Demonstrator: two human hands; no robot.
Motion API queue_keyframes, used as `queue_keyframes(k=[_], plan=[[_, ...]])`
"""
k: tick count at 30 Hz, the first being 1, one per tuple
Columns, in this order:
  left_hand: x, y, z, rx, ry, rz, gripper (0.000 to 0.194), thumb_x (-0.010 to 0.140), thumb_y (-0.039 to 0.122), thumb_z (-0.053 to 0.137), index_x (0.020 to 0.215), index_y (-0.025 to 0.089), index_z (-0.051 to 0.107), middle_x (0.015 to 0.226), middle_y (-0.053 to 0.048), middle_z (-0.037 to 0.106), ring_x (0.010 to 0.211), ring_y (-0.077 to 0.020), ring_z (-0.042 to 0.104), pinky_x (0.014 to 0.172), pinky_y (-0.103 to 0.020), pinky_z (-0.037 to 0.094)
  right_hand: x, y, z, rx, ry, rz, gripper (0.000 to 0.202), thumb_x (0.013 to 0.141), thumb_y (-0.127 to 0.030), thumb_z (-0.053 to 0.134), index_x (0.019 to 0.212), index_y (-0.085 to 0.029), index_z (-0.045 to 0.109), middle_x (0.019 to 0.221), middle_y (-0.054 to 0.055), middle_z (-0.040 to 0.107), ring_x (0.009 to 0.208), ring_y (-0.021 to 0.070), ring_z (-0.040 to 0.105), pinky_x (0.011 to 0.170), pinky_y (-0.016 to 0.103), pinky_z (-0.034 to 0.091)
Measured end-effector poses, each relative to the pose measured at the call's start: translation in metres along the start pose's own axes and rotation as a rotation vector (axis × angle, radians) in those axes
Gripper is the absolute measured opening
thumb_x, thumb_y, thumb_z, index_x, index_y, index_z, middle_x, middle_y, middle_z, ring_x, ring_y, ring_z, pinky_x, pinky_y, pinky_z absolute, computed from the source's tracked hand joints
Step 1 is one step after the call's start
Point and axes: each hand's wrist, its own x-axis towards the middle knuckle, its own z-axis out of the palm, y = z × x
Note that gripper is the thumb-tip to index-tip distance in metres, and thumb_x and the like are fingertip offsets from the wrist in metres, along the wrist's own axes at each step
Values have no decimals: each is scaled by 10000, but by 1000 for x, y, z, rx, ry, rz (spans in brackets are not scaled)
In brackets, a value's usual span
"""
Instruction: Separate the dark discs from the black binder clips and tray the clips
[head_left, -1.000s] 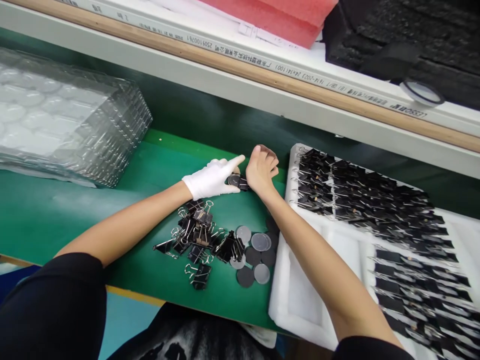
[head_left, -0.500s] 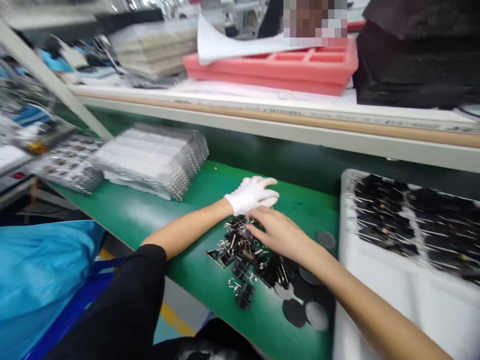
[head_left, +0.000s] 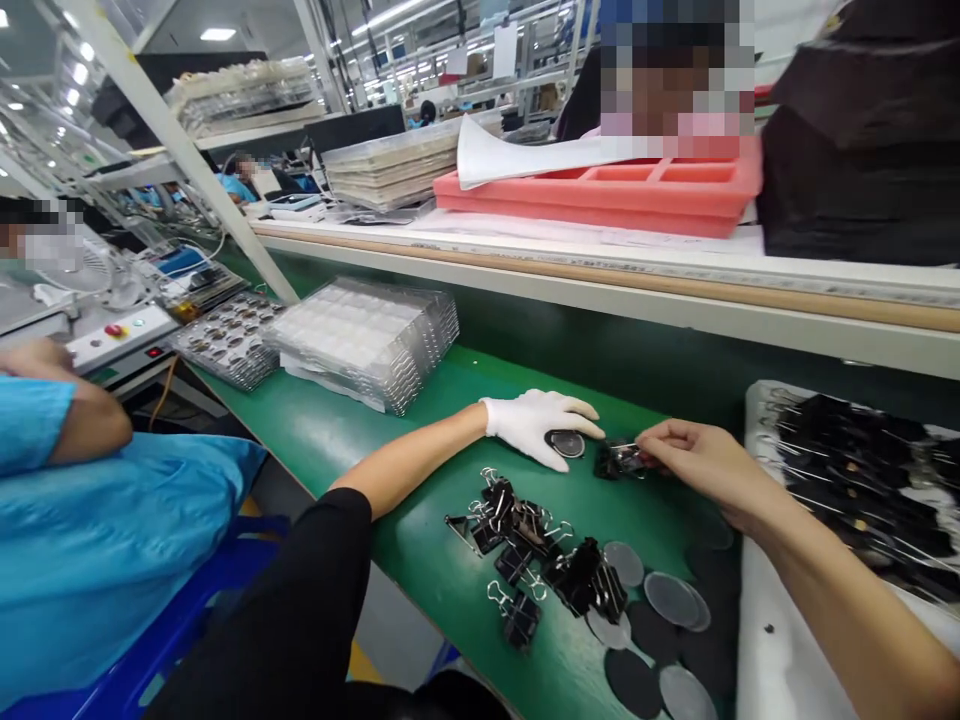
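Note:
My left hand (head_left: 531, 424), in a white glove, rests low over the green tabletop with its fingers spread. Between its thumb and fingers is a small round disc (head_left: 567, 444) with a dark rim, partly covered by the hand. To the right, my bare right hand (head_left: 701, 460) pinches a black binder clip (head_left: 619, 459) by its wire handles; it may be more than one clip. Nearer to me lies a heap of black binder clips (head_left: 521, 520) with silver handles. Beside the heap are several clear discs (head_left: 671, 598) and black discs (head_left: 632, 682).
A white foam tray (head_left: 772, 640) with rows of black clipped pieces (head_left: 847, 460) borders the right. Stacked clear plastic trays (head_left: 360, 335) stand at the left. Above the table runs a shelf (head_left: 600, 290) bearing a pink foam tray (head_left: 585, 205). A person's blue sleeve (head_left: 37, 410) is at far left.
My right hand has moved right, away from the clip heap, and now holds a binder clip. A round disc now shows at my left hand. The view has shifted and become sharper.

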Motion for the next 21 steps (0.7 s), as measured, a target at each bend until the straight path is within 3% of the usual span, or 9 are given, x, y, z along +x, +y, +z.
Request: queue_keyframes(k=[5, 9, 11, 14, 16, 18, 21], plan=[[2, 5, 14, 70, 83, -49, 670, 931, 689, 661, 1459, 276, 646, 1500, -104, 638, 1307, -362, 602, 1041, -504, 474, 2, 12, 9, 6, -193, 50, 328, 544, -667, 795, 612, -367, 684, 917, 208, 673, 822, 233, 655, 869, 472, 518], [2, 5, 17, 83, 84, -81, 646, 928, 667, 672, 1440, 273, 659, 1476, -104, 639, 1252, -352, 592, 993, -480, 466, -1, 14, -6, -11, -323, 99, 556, 561, -888, 783, 729, -361, 725, 1054, 229, 629, 950, 246, 685, 915, 442, 530], [2, 4, 17, 82, 96, -93, 631, 929, 659, 678, 1425, 270, 667, 1456, -105, 642, 1246, -344, 584, 997, -461, 460, -6, 11, -15, -35, -447, 116, 624, 600, -926, 758, 763, -326, 717, 1003, 186, 610, 929, 249, 684, 895, 421, 556], [1, 3, 16, 78, 111, -121, 639, 925, 675, 677, 1414, 264, 670, 1430, -97, 650, 1248, -338, 575, 1020, -443, 443, -15, 3, -21, -101, -601, 28, 577, 739, -841, 753, 757, -272, 657, 869, 72, 552, 824, 228, 620, 818, 379, 582], [0, 4, 15, 87, 104, -136, 654, 923, 684, 675, 1424, 263, 664, 1427, -87, 655, 1243, -341, 572, 1027, -447, 438, -18, 0, -20, -144, -600, -50, 531, 811, -792, 731, 769, -268, 655, 875, 58, 587, 800, 221, 584, 788, 358, 569], [0, 6, 14, 101, 98, -148, 647, 926, 676, 677, 1428, 269, 664, 1432, -82, 656, 1240, -343, 571, 1016, -446, 439, -16, -1, -18, -123, -498, -56, 543, 776, -819, 745, 777, -280, 683, 995, 89, 670, 852, 243, 610, 806, 369, 576], [0, 8, 14, 108, 104, -143, 635, 932, 680, 674, 1421, 275, 669, 1432, -84, 654, 1236, -338, 572, 997, -436, 443, -10, 3, -16, 33, -298, 0, 554, 648, -833, 838, 806, -315, 724, 1267, 125, 695, 1180, 331, 650, 957, 396, 598]])
